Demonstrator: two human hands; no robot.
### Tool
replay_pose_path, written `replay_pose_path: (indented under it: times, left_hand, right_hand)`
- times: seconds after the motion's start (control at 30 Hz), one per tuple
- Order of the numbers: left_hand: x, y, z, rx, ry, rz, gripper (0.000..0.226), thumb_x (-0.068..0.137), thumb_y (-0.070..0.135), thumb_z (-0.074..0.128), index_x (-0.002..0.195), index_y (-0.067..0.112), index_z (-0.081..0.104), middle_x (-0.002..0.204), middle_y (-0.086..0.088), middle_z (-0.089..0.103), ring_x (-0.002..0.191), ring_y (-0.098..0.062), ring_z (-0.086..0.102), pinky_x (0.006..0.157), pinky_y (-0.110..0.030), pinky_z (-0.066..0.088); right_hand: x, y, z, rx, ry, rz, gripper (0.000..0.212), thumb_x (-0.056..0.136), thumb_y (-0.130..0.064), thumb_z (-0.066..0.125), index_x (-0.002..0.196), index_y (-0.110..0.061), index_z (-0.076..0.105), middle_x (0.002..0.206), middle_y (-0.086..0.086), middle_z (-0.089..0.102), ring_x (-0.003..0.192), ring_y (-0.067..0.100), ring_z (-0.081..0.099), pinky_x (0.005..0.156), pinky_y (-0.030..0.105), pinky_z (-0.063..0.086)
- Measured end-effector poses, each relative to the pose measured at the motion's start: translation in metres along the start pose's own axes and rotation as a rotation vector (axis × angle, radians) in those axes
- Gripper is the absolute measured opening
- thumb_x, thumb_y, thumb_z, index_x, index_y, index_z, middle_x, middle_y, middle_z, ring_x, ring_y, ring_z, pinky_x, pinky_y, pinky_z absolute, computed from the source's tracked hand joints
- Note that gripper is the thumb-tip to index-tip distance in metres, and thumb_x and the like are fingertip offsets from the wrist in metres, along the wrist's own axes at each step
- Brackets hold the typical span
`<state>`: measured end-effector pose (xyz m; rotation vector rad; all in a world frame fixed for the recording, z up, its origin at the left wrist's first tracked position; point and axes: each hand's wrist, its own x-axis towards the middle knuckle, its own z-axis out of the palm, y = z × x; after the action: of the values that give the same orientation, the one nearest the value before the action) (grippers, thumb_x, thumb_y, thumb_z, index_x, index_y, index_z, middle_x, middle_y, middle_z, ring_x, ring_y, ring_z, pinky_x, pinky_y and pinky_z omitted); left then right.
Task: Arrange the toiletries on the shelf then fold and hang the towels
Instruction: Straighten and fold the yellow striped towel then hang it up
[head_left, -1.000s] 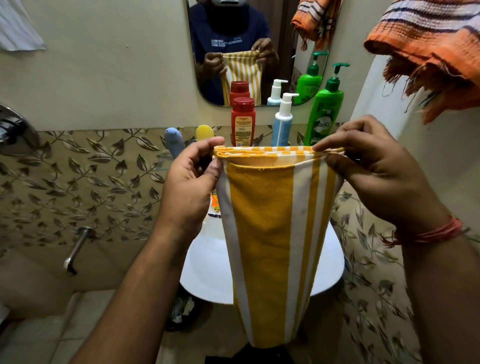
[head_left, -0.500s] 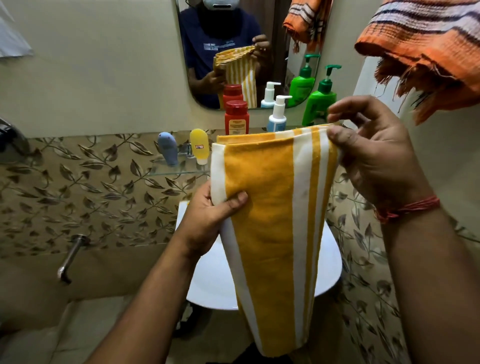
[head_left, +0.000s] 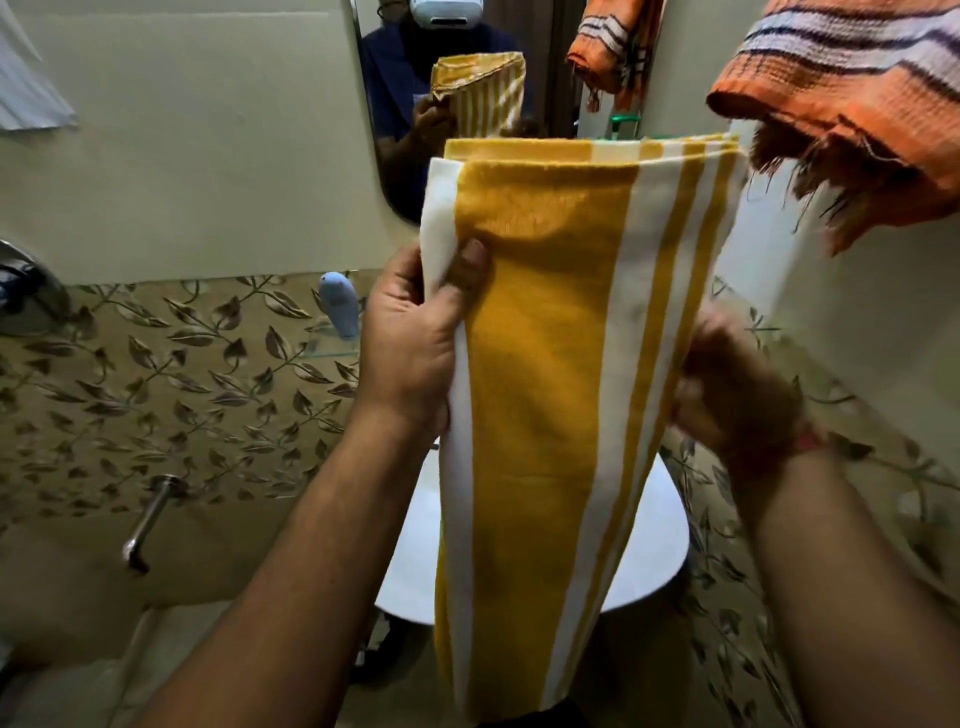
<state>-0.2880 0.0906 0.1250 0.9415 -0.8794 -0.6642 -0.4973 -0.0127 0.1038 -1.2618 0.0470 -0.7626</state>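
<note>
The tiled wall (head_left: 156, 374) with its leaf pattern fills the left half of the frame, and the mirror (head_left: 395, 104) sits at upper centre, showing the person's reflection. Below, at lower centre, the white basin (head_left: 660, 561) peeks out from behind the cloth. The yellow striped towel (head_left: 545, 389) hangs in the middle of the frame, folded into a long narrow band with its doubled top edge raised level with the mirror's lower part, probably so the layers fall straight and line up. An orange striped towel (head_left: 852, 104) already hangs at upper right. The left hand (head_left: 415, 338) clamps the towel's left edge, thumb in front. The right hand (head_left: 727, 384), blurred, seems to hold the right edge; its grip I cannot tell. A blue bottle (head_left: 340, 304) stands on the glass shelf (head_left: 332, 351).
</note>
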Motion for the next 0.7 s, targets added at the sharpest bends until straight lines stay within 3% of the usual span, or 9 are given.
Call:
replay_pose_path:
  times: [0.07, 0.13, 0.23, 0.3, 0.37, 0.43, 0.5, 0.6, 0.7]
  left_hand:
    - [0.008, 0.003, 0.001, -0.001, -0.009, -0.003, 0.032, 0.092, 0.031, 0.065, 0.121, 0.018, 0.063, 0.113, -0.005, 0.072, 0.101, -0.024, 0.072, 0.080, -0.036, 0.060]
    - [0.011, 0.002, -0.003, -0.022, -0.018, -0.026, 0.027, 0.096, 0.029, 0.061, 0.121, 0.019, 0.062, 0.108, -0.002, 0.073, 0.096, -0.021, 0.073, 0.076, -0.034, 0.060]
    - [0.004, -0.014, -0.032, -0.182, -0.170, -0.173, 0.048, 0.092, 0.050, 0.056, 0.128, 0.019, 0.064, 0.115, -0.005, 0.074, 0.104, -0.024, 0.072, 0.080, -0.039, 0.059]
    - [-0.014, -0.041, -0.054, -0.284, -0.285, -0.339, 0.062, 0.078, 0.066, 0.067, 0.125, 0.025, 0.071, 0.121, -0.007, 0.073, 0.113, -0.027, 0.069, 0.089, -0.043, 0.058]
    - [-0.038, -0.070, -0.068, -0.323, -0.296, -0.480, 0.076, 0.065, 0.076, 0.074, 0.122, 0.026, 0.073, 0.126, -0.009, 0.071, 0.119, -0.031, 0.065, 0.101, -0.053, 0.051]
    - [-0.059, -0.092, -0.074, -0.386, -0.357, -0.540, 0.074, 0.075, 0.077, 0.064, 0.126, 0.024, 0.070, 0.133, -0.009, 0.066, 0.127, -0.032, 0.059, 0.111, -0.057, 0.041]
    - [-0.074, -0.094, -0.068, -0.356, -0.392, -0.531, 0.069, 0.079, 0.072, 0.063, 0.126, 0.021, 0.069, 0.132, -0.006, 0.068, 0.125, -0.025, 0.062, 0.103, -0.044, 0.050]
    - [-0.079, -0.091, -0.055, -0.168, -0.251, -0.542, 0.079, 0.056, 0.054, 0.093, 0.118, 0.013, 0.069, 0.116, -0.011, 0.075, 0.106, -0.028, 0.072, 0.084, -0.037, 0.059]
    - [-0.075, -0.076, -0.034, -0.114, -0.146, -0.421, 0.034, 0.076, 0.018, 0.081, 0.109, 0.013, 0.074, 0.111, -0.015, 0.075, 0.101, -0.031, 0.073, 0.080, -0.037, 0.060]
  right_hand:
    - [-0.016, 0.040, 0.009, -0.182, 0.231, 0.148, 0.043, 0.067, -0.033, 0.088, 0.106, -0.025, 0.074, 0.102, 0.000, 0.077, 0.099, 0.026, 0.073, 0.073, 0.030, 0.060]
    - [-0.019, 0.062, 0.014, -0.216, 0.408, 0.095, 0.032, 0.069, -0.010, 0.082, 0.100, -0.018, 0.076, 0.099, 0.006, 0.078, 0.099, 0.032, 0.072, 0.075, 0.033, 0.060]
    - [-0.015, 0.057, 0.029, -0.184, 0.383, 0.024, 0.035, 0.071, -0.002, 0.079, 0.098, -0.024, 0.078, 0.100, 0.010, 0.077, 0.095, 0.027, 0.073, 0.079, 0.036, 0.060]
    - [-0.013, 0.048, 0.036, -0.173, 0.359, 0.038, 0.035, 0.070, -0.009, 0.082, 0.103, -0.017, 0.073, 0.102, 0.012, 0.077, 0.095, 0.028, 0.074, 0.077, 0.036, 0.060]
    - [-0.014, 0.043, 0.038, -0.154, 0.383, 0.075, 0.033, 0.072, -0.006, 0.077, 0.103, -0.012, 0.068, 0.095, 0.009, 0.078, 0.088, 0.024, 0.075, 0.071, 0.032, 0.061]
    - [-0.016, 0.038, 0.039, -0.155, 0.414, 0.108, 0.031, 0.072, -0.006, 0.069, 0.102, -0.011, 0.066, 0.090, 0.007, 0.078, 0.083, 0.022, 0.076, 0.067, 0.031, 0.061]
    - [-0.016, 0.035, 0.038, -0.167, 0.426, 0.133, 0.030, 0.072, -0.006, 0.068, 0.101, -0.010, 0.066, 0.089, 0.008, 0.078, 0.081, 0.022, 0.076, 0.066, 0.031, 0.062]
    - [-0.013, 0.028, 0.028, -0.191, 0.450, 0.171, 0.024, 0.080, -0.006, 0.069, 0.104, -0.010, 0.067, 0.093, 0.010, 0.078, 0.085, 0.026, 0.075, 0.066, 0.032, 0.062]
    - [-0.019, 0.023, 0.010, -0.044, 0.339, 0.168, 0.052, 0.068, -0.028, 0.087, 0.114, -0.013, 0.069, 0.109, 0.013, 0.075, 0.100, 0.031, 0.072, 0.074, 0.037, 0.061]
